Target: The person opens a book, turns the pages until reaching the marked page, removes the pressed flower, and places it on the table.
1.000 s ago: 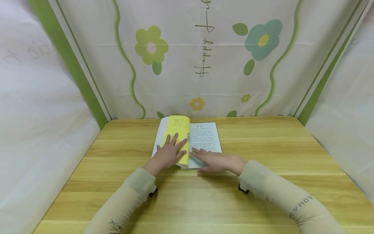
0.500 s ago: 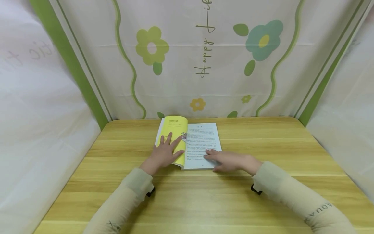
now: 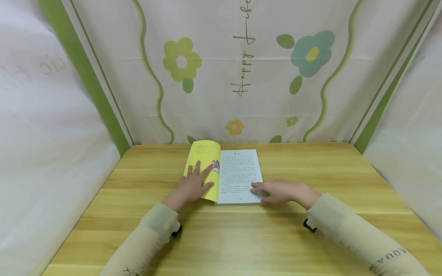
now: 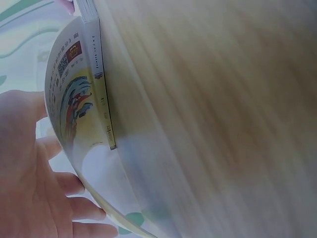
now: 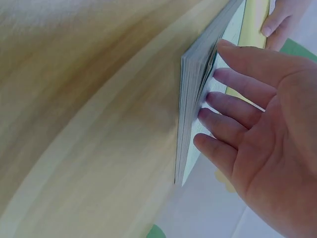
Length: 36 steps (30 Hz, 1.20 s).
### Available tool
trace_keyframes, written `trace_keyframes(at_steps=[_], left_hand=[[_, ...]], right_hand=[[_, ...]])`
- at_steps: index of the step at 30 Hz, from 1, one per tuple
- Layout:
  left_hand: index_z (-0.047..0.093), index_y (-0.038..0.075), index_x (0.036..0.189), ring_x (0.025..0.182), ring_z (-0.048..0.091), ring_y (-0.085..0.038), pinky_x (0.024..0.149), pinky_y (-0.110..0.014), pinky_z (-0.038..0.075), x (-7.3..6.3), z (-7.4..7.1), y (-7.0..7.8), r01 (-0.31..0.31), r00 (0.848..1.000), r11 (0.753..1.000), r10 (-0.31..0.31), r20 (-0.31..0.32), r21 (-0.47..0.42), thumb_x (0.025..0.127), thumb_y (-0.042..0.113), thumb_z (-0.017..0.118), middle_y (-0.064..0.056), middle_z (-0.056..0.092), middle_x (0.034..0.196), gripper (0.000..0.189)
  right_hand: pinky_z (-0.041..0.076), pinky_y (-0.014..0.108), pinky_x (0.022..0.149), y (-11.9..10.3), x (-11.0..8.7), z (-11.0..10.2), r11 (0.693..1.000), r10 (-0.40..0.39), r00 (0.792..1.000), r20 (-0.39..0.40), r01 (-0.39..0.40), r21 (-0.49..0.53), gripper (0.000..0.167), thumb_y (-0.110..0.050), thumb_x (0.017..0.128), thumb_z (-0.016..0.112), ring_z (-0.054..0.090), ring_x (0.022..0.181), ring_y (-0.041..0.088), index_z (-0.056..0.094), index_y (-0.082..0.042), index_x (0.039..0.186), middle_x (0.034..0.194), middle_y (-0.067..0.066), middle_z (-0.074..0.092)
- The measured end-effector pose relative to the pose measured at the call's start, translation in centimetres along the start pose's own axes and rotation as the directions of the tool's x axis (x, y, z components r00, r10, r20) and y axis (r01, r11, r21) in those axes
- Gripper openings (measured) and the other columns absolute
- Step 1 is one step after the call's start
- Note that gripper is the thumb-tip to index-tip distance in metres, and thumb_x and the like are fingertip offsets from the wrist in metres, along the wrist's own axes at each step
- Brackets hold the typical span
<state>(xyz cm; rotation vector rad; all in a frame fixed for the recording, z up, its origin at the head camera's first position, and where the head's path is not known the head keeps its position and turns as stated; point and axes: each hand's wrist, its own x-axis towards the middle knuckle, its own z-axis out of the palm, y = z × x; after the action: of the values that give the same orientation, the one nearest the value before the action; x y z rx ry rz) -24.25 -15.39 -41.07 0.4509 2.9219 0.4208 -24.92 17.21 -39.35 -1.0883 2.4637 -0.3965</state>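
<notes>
An open book (image 3: 238, 176) lies near the table's far edge, its right page white with printed text. The yellow leaf (image 3: 207, 151) on its left carries a small picture. My left hand (image 3: 189, 187) presses on this leaf with spread, straight fingers. From the left wrist side, the book's cover (image 4: 77, 99) bows up from the table, with the spine (image 4: 101, 87) beside it. My right hand (image 3: 277, 190) is at the lower right corner of the white page. In the right wrist view its loosely extended fingers touch the page, and the thumb is at the edge of the page block (image 5: 190, 94).
The wooden table (image 3: 228, 241) spreads around the book and toward the person. Behind it hangs a white curtain (image 3: 266, 96) with printed flowers, and white cloth panels (image 3: 45, 134) rise at both sides.
My right hand has moved right from the book's middle to the page's right edge. My left hand has shifted slightly left, and the yellow leaf has gone left and lies further over.
</notes>
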Motion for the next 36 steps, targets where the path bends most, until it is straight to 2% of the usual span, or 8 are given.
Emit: trace_keyframes(at_steps=[8,10,12,15,17,22,30,36], left_hand=[[0.023,0.027,0.166,0.149,0.002,-0.057,0.107,-0.076,0.028,0.00,0.07,0.01,-0.007,1.000,1.000,0.007,-0.011,-0.018,0.108,0.043,0.049,-0.025,-0.004,0.168,0.065],[0.023,0.027,0.165,0.150,0.000,-0.056,0.107,-0.076,0.027,-0.01,0.04,0.03,-0.005,1.000,1.000,0.005,-0.009,-0.017,0.109,0.041,0.049,-0.022,-0.006,0.169,0.064],[0.024,0.027,0.165,0.150,-0.001,-0.054,0.108,-0.076,0.026,-0.02,-0.02,0.08,-0.005,1.000,1.000,0.005,-0.005,-0.018,0.109,0.040,0.048,-0.020,-0.006,0.169,0.063],[0.025,0.026,0.165,0.150,-0.001,-0.054,0.109,-0.076,0.025,-0.02,-0.08,0.16,-0.009,1.000,1.000,0.009,0.001,-0.018,0.109,0.040,0.048,-0.019,-0.005,0.170,0.062],[0.026,0.025,0.165,0.150,-0.001,-0.054,0.108,-0.076,0.025,-0.01,-0.08,0.17,-0.012,1.000,1.000,0.012,0.001,-0.018,0.109,0.040,0.048,-0.019,-0.004,0.169,0.062],[0.026,0.024,0.165,0.150,0.000,-0.055,0.108,-0.076,0.026,-0.01,0.12,0.06,-0.014,1.000,1.000,0.014,0.002,-0.019,0.109,0.041,0.047,-0.020,-0.004,0.169,0.062],[0.026,0.024,0.165,0.150,0.000,-0.055,0.108,-0.076,0.026,0.05,0.27,-0.05,-0.011,1.000,1.000,0.011,-0.003,-0.017,0.109,0.041,0.047,-0.020,-0.002,0.169,0.062],[0.025,0.024,0.165,0.150,0.001,-0.055,0.108,-0.076,0.025,0.19,0.39,-0.03,-0.007,1.000,1.000,0.007,-0.004,-0.017,0.109,0.041,0.047,-0.019,-0.001,0.170,0.063]], right_hand=[[0.046,0.037,0.095,0.43,-0.19,-0.23,1.000,-0.008,1.000,-0.007,0.008,-0.010,0.047,-0.013,0.097,0.073,0.052,0.132,0.024,0.061,0.000,0.140,0.154,0.017,0.046],[0.045,0.034,0.091,0.44,-0.13,-0.28,1.000,-0.012,1.000,-0.006,0.012,-0.017,0.048,-0.014,0.096,0.073,0.054,0.123,0.017,0.061,0.000,0.140,0.154,0.017,0.046],[0.045,0.031,0.079,0.46,-0.07,-0.35,1.000,-0.021,1.000,-0.003,0.021,-0.014,0.048,-0.014,0.096,0.073,0.057,0.094,0.012,0.061,0.001,0.140,0.154,0.019,0.046],[0.037,0.026,0.064,0.44,-0.03,-0.48,1.000,-0.020,1.000,0.006,0.020,-0.002,0.046,-0.012,0.097,0.072,0.036,0.062,0.006,0.061,0.001,0.139,0.153,0.019,0.046],[0.032,0.025,0.056,0.43,-0.06,-0.57,1.000,-0.025,1.000,0.012,0.024,0.012,0.043,-0.009,0.098,0.069,0.019,0.054,0.008,0.062,0.001,0.139,0.153,0.020,0.046],[0.029,0.021,0.052,0.44,-0.23,-0.71,0.999,-0.032,0.999,0.020,0.031,0.025,0.042,0.000,0.096,0.062,0.016,0.051,0.006,0.063,0.002,0.137,0.152,0.021,0.046],[0.030,0.021,0.052,0.55,-0.27,-0.41,0.999,-0.050,0.999,-0.002,0.050,0.020,0.044,0.005,0.092,0.062,0.018,0.052,0.006,0.063,0.002,0.136,0.150,0.023,0.048],[0.037,0.021,0.056,0.81,-0.25,-0.28,0.996,-0.075,0.996,-0.039,0.073,-0.043,0.037,0.004,0.096,0.063,0.031,0.058,0.006,0.067,0.001,0.133,0.146,0.021,0.053]])
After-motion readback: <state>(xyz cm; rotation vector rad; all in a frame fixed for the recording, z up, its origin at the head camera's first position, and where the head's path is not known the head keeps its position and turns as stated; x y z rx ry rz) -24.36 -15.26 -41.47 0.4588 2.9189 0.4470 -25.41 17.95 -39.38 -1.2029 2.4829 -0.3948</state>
